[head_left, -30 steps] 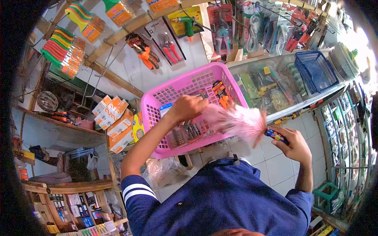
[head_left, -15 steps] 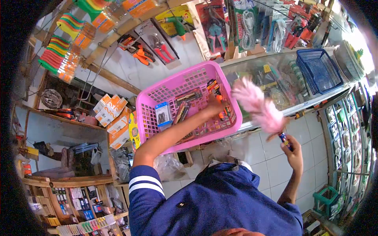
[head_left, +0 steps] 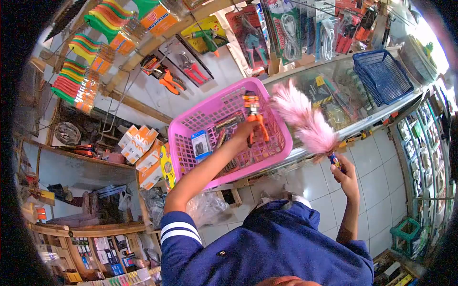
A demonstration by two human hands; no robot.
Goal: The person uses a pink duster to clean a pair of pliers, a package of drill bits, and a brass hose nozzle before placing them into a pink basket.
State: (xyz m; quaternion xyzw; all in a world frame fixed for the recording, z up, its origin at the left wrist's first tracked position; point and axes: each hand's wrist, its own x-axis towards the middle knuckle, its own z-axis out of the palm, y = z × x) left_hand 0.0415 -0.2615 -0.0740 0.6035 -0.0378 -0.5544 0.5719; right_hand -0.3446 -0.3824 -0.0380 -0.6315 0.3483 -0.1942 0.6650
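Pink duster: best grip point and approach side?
Probably its handle, from the person's side: that narrow end points back toward them, while fluffy feathers cover the rest, pointing away. The right hand grips there.

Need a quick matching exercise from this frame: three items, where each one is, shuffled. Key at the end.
1. pliers
2. duster
3. blue basket

A. on the glass counter
B. in the left hand
C. in the right hand

Pairs: 1-B, 2-C, 3-A
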